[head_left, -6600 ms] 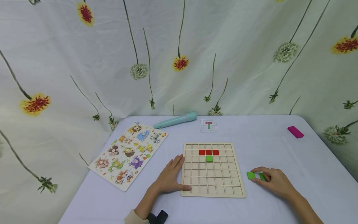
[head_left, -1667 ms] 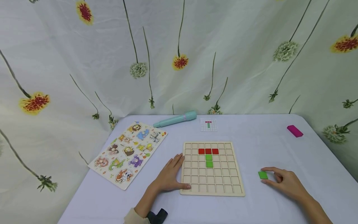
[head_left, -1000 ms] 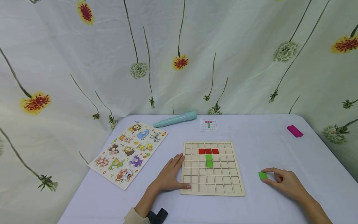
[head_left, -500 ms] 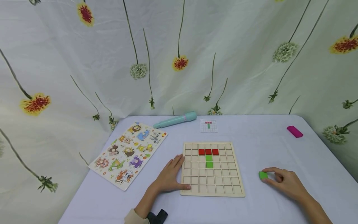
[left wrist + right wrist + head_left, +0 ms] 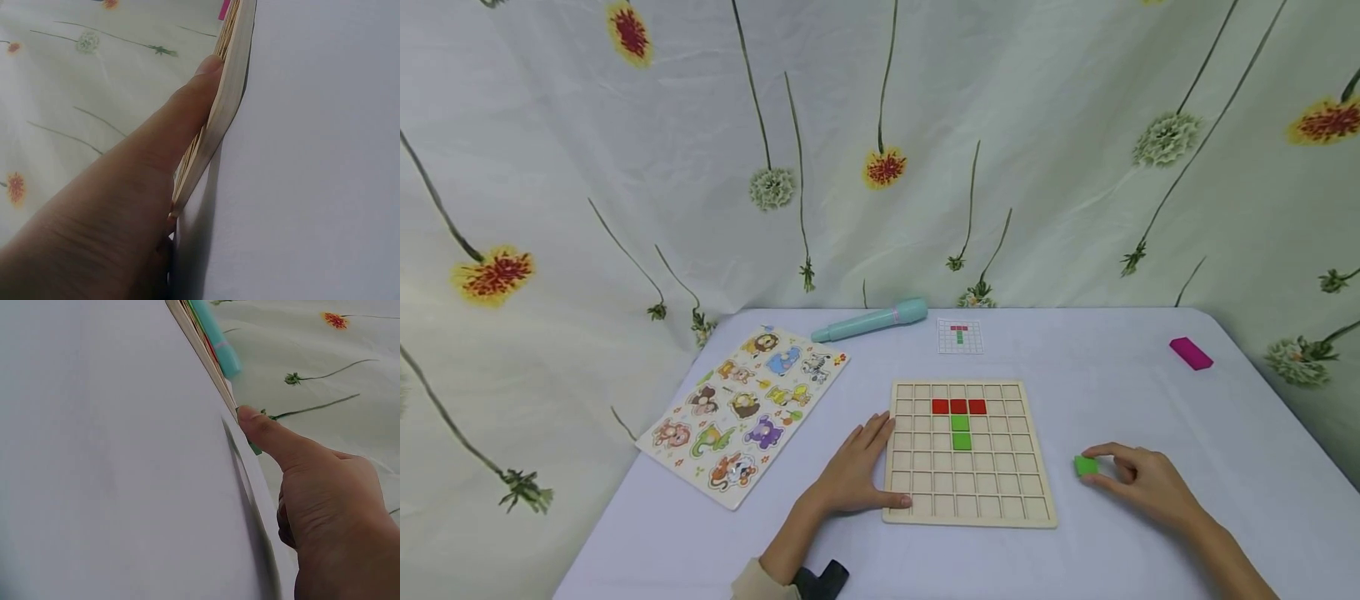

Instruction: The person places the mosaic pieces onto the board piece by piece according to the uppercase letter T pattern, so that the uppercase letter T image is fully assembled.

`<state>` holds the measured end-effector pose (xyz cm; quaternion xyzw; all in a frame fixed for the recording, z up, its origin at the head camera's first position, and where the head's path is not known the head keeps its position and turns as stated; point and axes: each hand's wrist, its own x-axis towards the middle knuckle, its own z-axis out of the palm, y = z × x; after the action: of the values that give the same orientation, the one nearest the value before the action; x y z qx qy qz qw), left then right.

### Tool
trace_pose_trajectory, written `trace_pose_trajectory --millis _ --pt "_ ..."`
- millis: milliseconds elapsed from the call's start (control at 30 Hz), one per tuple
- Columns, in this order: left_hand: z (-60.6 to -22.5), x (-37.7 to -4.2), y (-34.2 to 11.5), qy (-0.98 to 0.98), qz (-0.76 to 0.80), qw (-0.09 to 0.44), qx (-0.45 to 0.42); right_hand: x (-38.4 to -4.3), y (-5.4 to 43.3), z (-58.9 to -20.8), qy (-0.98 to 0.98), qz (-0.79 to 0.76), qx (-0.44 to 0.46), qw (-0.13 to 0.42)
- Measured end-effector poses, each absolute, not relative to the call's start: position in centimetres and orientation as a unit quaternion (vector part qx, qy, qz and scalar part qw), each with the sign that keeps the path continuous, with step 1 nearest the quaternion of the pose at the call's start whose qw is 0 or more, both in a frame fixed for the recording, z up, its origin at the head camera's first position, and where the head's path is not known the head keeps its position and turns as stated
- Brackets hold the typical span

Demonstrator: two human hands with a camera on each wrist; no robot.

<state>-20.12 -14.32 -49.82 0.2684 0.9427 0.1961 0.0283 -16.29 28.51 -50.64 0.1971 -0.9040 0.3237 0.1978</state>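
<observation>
A wooden grid board (image 5: 925,483) lies on the white table, with three red tiles (image 5: 958,407) in a row. Below the middle red one, two green tiles (image 5: 961,441) sit in a column. My left hand (image 5: 850,475) rests at the board's left side, fingers straight along the edge and thumb on its near-left corner. To the right of the board, my right hand (image 5: 1150,483) pinches a loose green square tile (image 5: 1086,466) between thumb and index finger. In the right wrist view this tile (image 5: 255,449) is mostly hidden behind the thumb.
Behind the board lies a small grid card (image 5: 960,337) with a red and green T pattern. A teal pen-like tube (image 5: 872,322) is at the back, an animal puzzle board (image 5: 745,417) at left. A magenta block (image 5: 1191,353) lies far right.
Over the longer span, a second green tile came onto the board below the first. In the last half second my right hand moved slightly left with its green tile. The left hand stayed still.
</observation>
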Motion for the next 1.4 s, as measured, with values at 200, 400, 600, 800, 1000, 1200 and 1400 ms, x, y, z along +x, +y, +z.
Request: trace_pose_trajectory --millis 200,400,600,800,1000,1200,1400 --pt "-49.8 -20.1 -14.3 0.942 0.197 0.030 0.268 -17.4 25.6 -50.8 -0.910 0.309 0.215 0.175" --pt "-49.6 -20.0 -14.2 0.943 0.196 0.034 0.268 -18.5 22.6 -50.7 -0.900 0.325 0.241 0.161" --pt "-49.5 -19.9 -14.2 0.942 0.198 0.034 0.268 -19.3 19.6 -50.4 -0.893 0.328 0.266 0.157" --pt "-49.6 -20.0 -14.2 0.942 0.199 0.033 0.267 -19.7 16.9 -50.2 -0.889 0.331 0.275 0.155" --pt "-49.6 -20.0 -14.3 0.944 0.196 0.034 0.265 -19.8 14.8 -50.1 -0.884 0.329 0.292 0.156" --pt "-49.5 -19.9 -14.3 0.941 0.203 0.028 0.270 -19.9 14.1 -50.3 -0.885 0.325 0.294 0.157" --pt "-49.5 -19.9 -14.3 0.942 0.201 0.029 0.269 -20.0 14.1 -50.3 -0.886 0.321 0.298 0.154"
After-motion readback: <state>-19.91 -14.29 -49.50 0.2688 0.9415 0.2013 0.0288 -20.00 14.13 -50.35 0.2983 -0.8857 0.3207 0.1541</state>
